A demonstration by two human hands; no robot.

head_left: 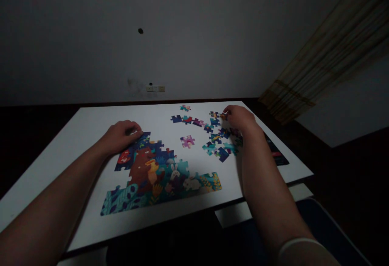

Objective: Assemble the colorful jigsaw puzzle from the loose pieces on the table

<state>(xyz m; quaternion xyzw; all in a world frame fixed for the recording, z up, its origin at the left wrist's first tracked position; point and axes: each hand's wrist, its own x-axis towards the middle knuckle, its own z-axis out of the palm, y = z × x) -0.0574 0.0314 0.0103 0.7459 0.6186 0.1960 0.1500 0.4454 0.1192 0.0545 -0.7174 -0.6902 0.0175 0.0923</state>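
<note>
A partly assembled jigsaw puzzle (142, 168) with a brown bear and rabbits lies on the white table. At its upper left edge, my left hand (123, 136) has curled fingers, thumb and forefinger closed on a dark blue jigsaw piece (146, 134). Farther back on the right, my right hand (241, 116) bends over the loose pieces. Its fingertips are closed on a small dark and orange puzzle piece (224, 116); the hand partly hides it. Beneath and beside the right wrist lie several loose pieces (222, 154), some overlapping.
A pink jigsaw piece (187, 141) lies alone mid-table, with a row of pieces (187, 119) behind it. A dark flat item with a red stripe (277, 154) is partly behind my right forearm. The white table (91, 124) stands near a wall with sockets (155, 89); a curtain (304, 71) hangs right.
</note>
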